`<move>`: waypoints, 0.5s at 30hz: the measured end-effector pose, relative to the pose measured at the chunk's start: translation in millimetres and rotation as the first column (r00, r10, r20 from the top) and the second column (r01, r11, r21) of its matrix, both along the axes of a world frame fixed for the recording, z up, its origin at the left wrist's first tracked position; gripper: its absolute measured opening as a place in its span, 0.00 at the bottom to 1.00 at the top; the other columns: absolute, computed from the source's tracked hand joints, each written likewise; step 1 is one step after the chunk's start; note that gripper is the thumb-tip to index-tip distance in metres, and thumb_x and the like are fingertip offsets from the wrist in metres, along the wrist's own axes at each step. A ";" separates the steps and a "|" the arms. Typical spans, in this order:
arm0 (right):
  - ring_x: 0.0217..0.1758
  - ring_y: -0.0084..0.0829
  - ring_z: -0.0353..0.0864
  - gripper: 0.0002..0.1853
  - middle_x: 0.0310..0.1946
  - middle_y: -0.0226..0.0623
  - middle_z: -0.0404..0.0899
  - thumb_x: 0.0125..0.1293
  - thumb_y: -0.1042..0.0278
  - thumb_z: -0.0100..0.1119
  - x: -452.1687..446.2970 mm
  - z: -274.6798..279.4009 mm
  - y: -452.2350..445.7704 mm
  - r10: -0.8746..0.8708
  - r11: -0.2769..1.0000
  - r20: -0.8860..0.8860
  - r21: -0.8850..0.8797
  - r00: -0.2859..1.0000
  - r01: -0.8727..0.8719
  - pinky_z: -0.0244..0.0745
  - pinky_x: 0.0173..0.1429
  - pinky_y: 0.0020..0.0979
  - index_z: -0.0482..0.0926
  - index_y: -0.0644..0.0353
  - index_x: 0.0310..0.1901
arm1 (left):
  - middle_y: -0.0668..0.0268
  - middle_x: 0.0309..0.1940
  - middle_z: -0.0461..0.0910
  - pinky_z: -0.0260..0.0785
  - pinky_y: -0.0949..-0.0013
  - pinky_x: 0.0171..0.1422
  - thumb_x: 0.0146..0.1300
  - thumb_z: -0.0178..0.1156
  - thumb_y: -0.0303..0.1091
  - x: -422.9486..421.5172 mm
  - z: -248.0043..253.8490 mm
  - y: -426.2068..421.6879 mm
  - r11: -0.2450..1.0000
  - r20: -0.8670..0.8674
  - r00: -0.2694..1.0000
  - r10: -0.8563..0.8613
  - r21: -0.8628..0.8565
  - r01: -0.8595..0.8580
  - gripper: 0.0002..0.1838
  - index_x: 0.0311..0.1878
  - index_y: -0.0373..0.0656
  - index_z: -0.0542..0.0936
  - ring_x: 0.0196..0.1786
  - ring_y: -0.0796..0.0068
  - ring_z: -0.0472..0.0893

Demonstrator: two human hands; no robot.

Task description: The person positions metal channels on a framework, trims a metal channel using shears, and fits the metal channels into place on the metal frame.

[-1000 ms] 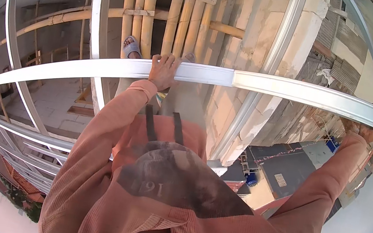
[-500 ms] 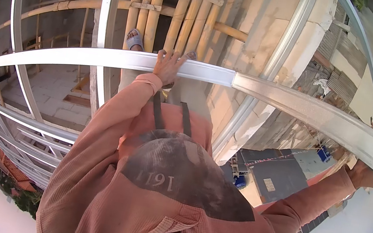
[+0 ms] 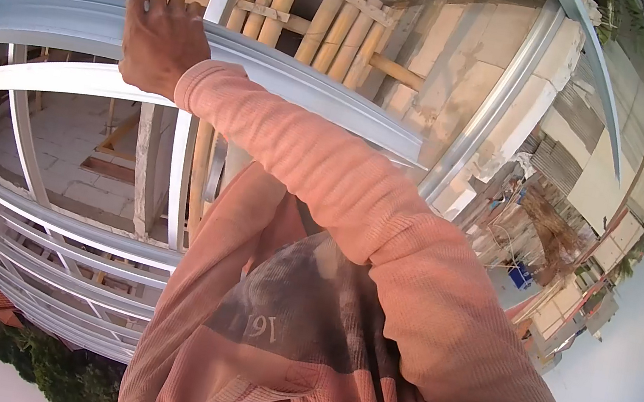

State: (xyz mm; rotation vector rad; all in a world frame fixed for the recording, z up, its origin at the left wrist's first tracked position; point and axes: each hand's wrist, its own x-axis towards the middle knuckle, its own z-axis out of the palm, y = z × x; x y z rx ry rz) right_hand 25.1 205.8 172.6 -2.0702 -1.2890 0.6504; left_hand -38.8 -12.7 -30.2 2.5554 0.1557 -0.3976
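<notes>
My right hand [image 3: 164, 44] is wrapped over a long silvery metal channel [image 3: 292, 75] at the upper left, its fingers curled over the far edge. The channel runs from the left edge of view to a free end right of centre. A second, brighter metal channel [image 3: 33, 79] lies just below it, nearer my body, passing under my right hand. My right arm stretches across my chest. My left hand is hidden behind the right sleeve; only the left sleeve [image 3: 237, 216] shows.
Bamboo poles [image 3: 343, 32] lie beyond the channels. Upright-running metal beams [image 3: 183, 168] cross below them, with more metal framing [image 3: 67, 277] at lower left. A block wall [image 3: 474, 47] carries another metal rail [image 3: 500, 95]. Far below at right are rooftops [image 3: 631, 161] and a drop.
My right hand has moved from the far right across to the left, with a channel swung over beside the other. My left hand, earlier on the channel near the centre, has gone out of sight.
</notes>
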 end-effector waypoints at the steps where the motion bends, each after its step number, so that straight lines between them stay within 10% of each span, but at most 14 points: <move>1: 0.55 0.55 0.78 0.34 0.52 0.60 0.75 0.61 0.64 0.61 -34.0 -31.0 1.8 0.000 1.000 0.049 0.010 0.999 0.000 0.69 0.63 0.59 0.67 0.74 0.66 | 0.64 0.73 0.68 0.46 0.45 0.80 0.53 0.74 0.55 -3.4 3.6 4.3 1.000 -0.002 1.000 -0.008 -0.009 0.008 0.46 0.75 0.55 0.68 0.78 0.60 0.61; 7: 0.61 0.52 0.74 0.34 0.53 0.56 0.73 0.61 0.66 0.64 -111.2 -99.5 8.8 0.053 0.993 0.090 -0.113 0.995 -0.043 0.65 0.66 0.59 0.66 0.69 0.68 | 0.65 0.73 0.68 0.47 0.46 0.79 0.53 0.73 0.55 -14.3 5.3 12.9 0.997 -0.004 1.000 -0.004 -0.080 0.004 0.46 0.74 0.54 0.68 0.78 0.61 0.62; 15: 0.48 0.52 0.86 0.29 0.44 0.60 0.81 0.56 0.62 0.62 62.9 56.2 -12.9 -0.016 0.999 -0.106 0.029 0.994 0.019 0.79 0.55 0.45 0.75 0.72 0.58 | 0.65 0.72 0.69 0.49 0.46 0.78 0.53 0.73 0.56 9.7 8.8 13.6 0.997 -0.007 0.999 -0.045 -0.068 0.044 0.45 0.74 0.52 0.69 0.77 0.62 0.62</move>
